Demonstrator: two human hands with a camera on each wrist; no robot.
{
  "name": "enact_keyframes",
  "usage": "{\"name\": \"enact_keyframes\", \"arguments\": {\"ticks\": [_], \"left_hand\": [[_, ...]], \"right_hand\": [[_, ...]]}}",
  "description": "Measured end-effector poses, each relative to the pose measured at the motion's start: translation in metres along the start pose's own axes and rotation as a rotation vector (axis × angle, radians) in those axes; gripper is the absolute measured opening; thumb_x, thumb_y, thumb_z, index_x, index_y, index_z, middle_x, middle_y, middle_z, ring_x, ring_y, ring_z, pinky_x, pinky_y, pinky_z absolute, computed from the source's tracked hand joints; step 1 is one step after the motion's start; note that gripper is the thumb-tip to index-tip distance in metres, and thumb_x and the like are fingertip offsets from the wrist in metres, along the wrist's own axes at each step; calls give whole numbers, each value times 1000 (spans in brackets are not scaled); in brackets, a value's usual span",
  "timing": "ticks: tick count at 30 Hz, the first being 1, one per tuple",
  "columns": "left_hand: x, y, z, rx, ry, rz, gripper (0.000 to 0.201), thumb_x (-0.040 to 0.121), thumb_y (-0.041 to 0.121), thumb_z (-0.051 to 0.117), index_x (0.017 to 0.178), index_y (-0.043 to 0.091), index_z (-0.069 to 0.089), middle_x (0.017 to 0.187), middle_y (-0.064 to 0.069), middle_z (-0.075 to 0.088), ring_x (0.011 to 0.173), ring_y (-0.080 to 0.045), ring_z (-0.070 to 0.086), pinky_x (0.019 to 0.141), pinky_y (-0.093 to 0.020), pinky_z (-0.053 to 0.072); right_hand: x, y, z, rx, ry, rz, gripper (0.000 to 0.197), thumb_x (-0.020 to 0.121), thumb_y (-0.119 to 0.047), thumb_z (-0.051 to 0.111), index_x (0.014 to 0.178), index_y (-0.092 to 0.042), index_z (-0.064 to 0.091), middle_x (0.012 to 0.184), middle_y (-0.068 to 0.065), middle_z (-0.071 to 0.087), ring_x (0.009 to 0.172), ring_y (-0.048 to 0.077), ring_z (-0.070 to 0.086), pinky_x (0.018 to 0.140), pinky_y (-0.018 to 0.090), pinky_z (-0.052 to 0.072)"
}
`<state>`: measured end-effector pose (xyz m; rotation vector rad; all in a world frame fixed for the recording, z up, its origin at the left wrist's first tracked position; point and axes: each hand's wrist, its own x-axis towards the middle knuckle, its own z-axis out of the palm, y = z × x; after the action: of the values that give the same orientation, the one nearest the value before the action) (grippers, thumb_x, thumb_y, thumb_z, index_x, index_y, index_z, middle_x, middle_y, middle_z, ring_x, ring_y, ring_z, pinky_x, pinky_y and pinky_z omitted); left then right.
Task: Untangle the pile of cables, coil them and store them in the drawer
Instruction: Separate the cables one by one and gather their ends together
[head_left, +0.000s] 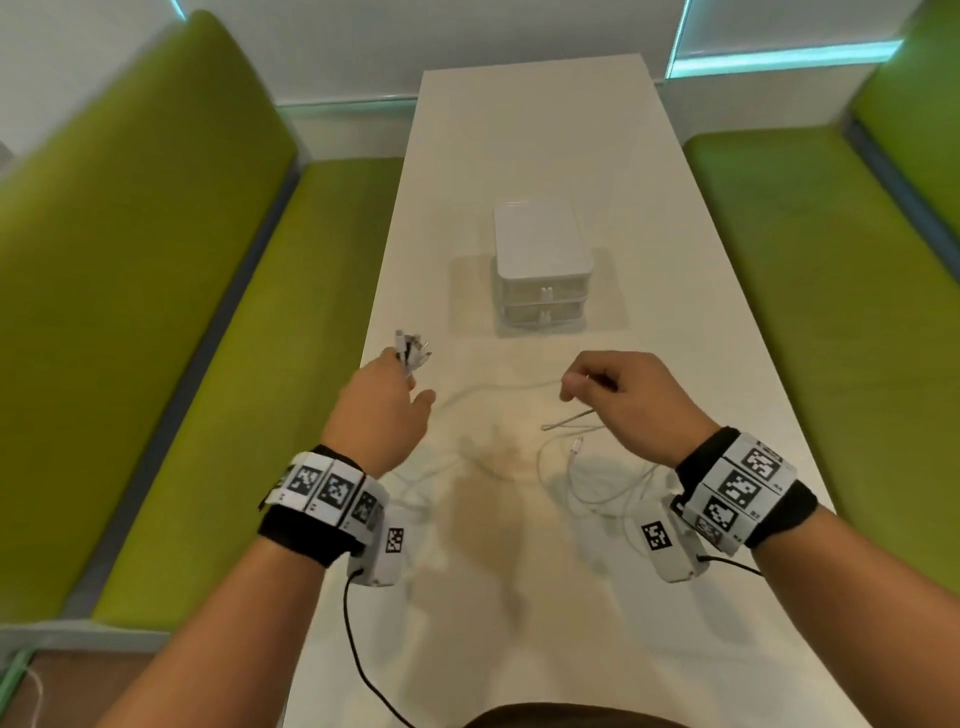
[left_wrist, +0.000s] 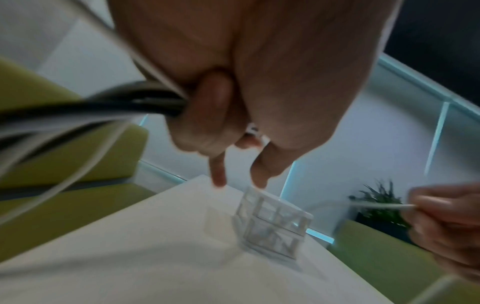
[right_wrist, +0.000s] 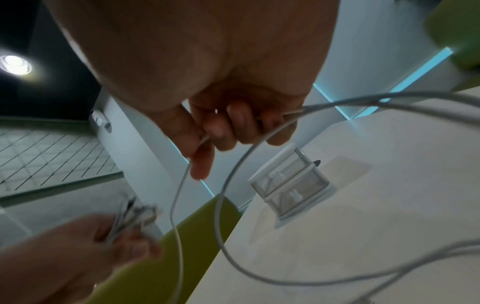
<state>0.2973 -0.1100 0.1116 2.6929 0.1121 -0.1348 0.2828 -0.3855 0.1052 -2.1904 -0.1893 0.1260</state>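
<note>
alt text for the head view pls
Two hands hold white cables over a white table: the left hand grips a bunch of plug ends, the right hand pinches one cable. Beyond them stands a small drawer unit, drawers closed.

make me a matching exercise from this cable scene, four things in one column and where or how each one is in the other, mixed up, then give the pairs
Things
1. left hand
2. right hand
3. drawer unit
4. loose cable end

States
A. stands on the table, both drawers closed
B. grips a bunch of cable plugs
C. lies on the table between the wrists
D. pinches a single white cable

Pairs: 1-B, 2-D, 3-A, 4-C
</note>
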Motion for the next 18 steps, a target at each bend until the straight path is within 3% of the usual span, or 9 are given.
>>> {"name": "enact_keyframes", "arguments": {"ticks": [1, 3, 5, 7, 9, 11, 13, 15, 18], "left_hand": [[-4, 7, 4, -44, 42, 95, 24, 94, 30, 64, 111, 14, 58, 93, 12, 56, 87, -12, 56, 78, -28, 43], [-14, 26, 9, -128, -7, 282, 23, 95, 30, 63, 115, 19, 62, 85, 23, 53, 76, 3, 53, 76, -22, 42], [-23, 42, 14, -190, -136, 365, 18, 97, 35, 59, 105, 20, 63, 80, 18, 64, 66, 6, 56, 65, -19, 40], [-26, 49, 16, -299, -168, 323, 28, 98, 40, 58, 87, 14, 59, 73, 3, 68, 63, -6, 59, 61, -30, 44], [-25, 50, 11, -380, -115, 250, 37, 96, 41, 60, 78, 9, 52, 71, -10, 64, 63, -21, 56, 62, -38, 44], [-19, 43, 4, -378, -69, 175, 37, 96, 38, 62, 75, 12, 48, 66, -7, 57, 59, -17, 50, 56, -34, 39], [-9, 28, -2, -241, -33, 107, 35, 95, 34, 65, 73, 18, 43, 65, 1, 53, 59, -12, 50, 53, -30, 35], [-1, 16, -3, -104, 0, 76, 26, 94, 28, 66, 80, 20, 45, 73, 3, 59, 68, -17, 61, 56, -31, 42], [-7, 19, 5, -31, 50, 205, 15, 92, 21, 66, 99, 16, 55, 83, 15, 53, 80, -16, 59, 69, -29, 41]], "right_hand": [[0, -3, 4, -45, -55, -1, 24, 97, -29, 62, 76, -25, 72, 51, -6, 50, 50, 7, 43, 59, 28, 37], [0, -11, 14, -77, -140, -19, 22, 97, -38, 63, 81, -29, 75, 49, -10, 50, 50, 8, 44, 58, 26, 36], [2, -16, 20, -30, -118, -30, 25, 93, -48, 66, 80, -30, 77, 48, -12, 51, 50, 9, 42, 56, 27, 38], [5, -16, 21, -3, -17, 5, 44, 83, -62, 70, 64, -22, 71, 47, -10, 52, 49, 12, 44, 55, 31, 43], [7, -13, 17, 4, 59, 80, 66, 73, -71, 74, 50, -14, 50, 44, -7, 44, 47, 15, 39, 53, 30, 39], [6, -9, 10, 19, 74, 108, 66, 77, -64, 76, 49, -14, 42, 46, -7, 36, 48, 11, 34, 53, 26, 34], [5, -1, 1, 32, 41, 97, 48, 89, -46, 71, 55, -15, 56, 50, -5, 42, 49, 9, 37, 57, 26, 36], [4, 1, -4, 34, -37, 72, 28, 96, -30, 64, 70, -21, 71, 56, -2, 49, 48, 6, 38, 58, 26, 36], [4, -1, 4, 27, -127, -12, 18, 100, -28, 61, 90, -29, 77, 68, -8, 64, 56, 8, 49, 61, 29, 40]]}}
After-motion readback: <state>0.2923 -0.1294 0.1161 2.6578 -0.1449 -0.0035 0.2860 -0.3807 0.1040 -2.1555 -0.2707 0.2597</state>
